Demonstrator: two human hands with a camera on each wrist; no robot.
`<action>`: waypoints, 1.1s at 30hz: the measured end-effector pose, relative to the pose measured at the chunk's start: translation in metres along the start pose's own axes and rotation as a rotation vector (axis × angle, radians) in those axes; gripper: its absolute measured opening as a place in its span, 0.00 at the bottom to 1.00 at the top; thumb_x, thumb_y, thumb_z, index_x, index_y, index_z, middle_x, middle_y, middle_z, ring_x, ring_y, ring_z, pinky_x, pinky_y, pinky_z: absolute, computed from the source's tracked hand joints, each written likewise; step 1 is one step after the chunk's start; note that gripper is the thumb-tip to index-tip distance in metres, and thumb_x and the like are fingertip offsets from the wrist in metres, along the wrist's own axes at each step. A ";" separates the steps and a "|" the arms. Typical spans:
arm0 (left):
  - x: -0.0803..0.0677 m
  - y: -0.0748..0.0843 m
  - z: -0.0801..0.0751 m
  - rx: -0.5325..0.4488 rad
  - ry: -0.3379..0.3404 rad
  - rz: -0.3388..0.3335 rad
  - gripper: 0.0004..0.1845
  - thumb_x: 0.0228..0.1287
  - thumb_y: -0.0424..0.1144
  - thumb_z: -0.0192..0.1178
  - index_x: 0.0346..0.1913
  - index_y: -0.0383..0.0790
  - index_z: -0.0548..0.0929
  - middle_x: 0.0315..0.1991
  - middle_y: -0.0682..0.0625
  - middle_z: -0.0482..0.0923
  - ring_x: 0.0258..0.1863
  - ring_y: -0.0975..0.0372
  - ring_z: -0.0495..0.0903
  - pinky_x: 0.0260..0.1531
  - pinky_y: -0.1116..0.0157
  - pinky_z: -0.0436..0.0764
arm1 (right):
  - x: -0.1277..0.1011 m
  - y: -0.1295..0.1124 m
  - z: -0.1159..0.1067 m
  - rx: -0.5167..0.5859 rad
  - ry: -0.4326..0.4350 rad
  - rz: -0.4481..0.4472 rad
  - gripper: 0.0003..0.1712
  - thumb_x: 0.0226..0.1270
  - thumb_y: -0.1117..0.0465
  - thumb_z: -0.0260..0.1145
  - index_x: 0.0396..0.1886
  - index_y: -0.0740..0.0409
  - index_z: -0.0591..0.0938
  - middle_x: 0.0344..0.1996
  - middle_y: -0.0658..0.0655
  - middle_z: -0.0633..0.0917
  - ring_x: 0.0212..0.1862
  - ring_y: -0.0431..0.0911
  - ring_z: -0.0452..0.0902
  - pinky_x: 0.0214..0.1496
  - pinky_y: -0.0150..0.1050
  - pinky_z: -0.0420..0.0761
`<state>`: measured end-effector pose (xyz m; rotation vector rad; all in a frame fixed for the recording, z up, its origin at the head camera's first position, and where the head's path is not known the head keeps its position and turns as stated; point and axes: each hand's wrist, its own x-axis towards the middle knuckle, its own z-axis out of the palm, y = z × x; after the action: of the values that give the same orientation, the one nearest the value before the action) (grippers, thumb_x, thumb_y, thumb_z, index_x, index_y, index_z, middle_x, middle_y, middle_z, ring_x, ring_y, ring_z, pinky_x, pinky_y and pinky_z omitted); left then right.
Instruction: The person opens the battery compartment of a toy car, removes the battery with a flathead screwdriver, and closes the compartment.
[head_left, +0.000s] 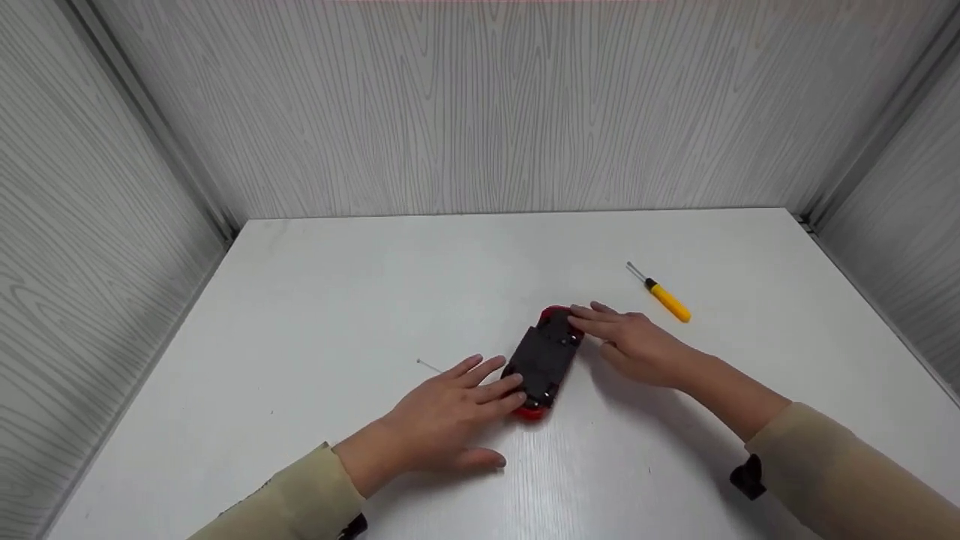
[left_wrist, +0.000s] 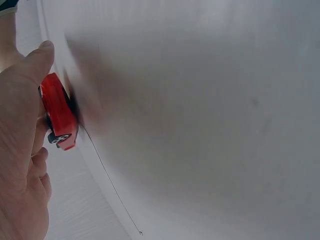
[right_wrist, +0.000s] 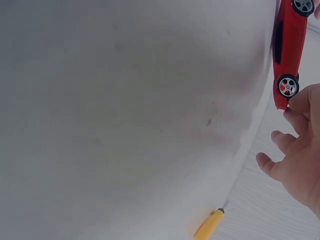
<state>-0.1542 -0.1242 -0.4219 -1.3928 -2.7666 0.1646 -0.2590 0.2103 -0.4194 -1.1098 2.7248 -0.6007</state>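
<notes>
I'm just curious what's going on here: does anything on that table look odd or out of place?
Yes. The toy car lies upside down, black underside up, with the left hand and right hand touching its ends. A thin pin lies loose beside it.

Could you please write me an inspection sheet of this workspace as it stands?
Surface: white table, a few small dark specks.
Job's things: red toy car lying upside down, black underside up, near the middle.
Clutter: yellow-handled screwdriver lying right of the car, untouched; thin wire on the table near the left fingertips.
Hands: left hand rests straight fingers on the car's near end; right hand touches its far end with its fingertips.
Cables: nothing seen.
Surroundings: grey wood-grain walls on three sides.
</notes>
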 end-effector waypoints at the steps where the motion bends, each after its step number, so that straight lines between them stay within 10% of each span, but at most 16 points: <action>1: 0.000 0.001 0.000 0.002 0.008 0.005 0.42 0.75 0.72 0.51 0.82 0.50 0.69 0.82 0.52 0.62 0.84 0.52 0.49 0.82 0.56 0.48 | 0.002 0.000 0.000 0.005 -0.001 0.001 0.31 0.82 0.68 0.52 0.81 0.56 0.70 0.81 0.55 0.66 0.82 0.61 0.55 0.77 0.67 0.60; 33: 0.016 0.027 0.005 -0.063 0.045 0.068 0.43 0.76 0.73 0.48 0.83 0.51 0.66 0.82 0.53 0.61 0.84 0.52 0.49 0.81 0.56 0.48 | 0.028 -0.007 0.006 0.103 -0.016 -0.025 0.29 0.85 0.63 0.48 0.81 0.49 0.71 0.81 0.51 0.67 0.83 0.56 0.55 0.80 0.62 0.58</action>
<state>-0.1431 -0.0955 -0.4302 -1.4870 -2.7120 0.0484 -0.2730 0.1844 -0.4210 -1.1207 2.6371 -0.7231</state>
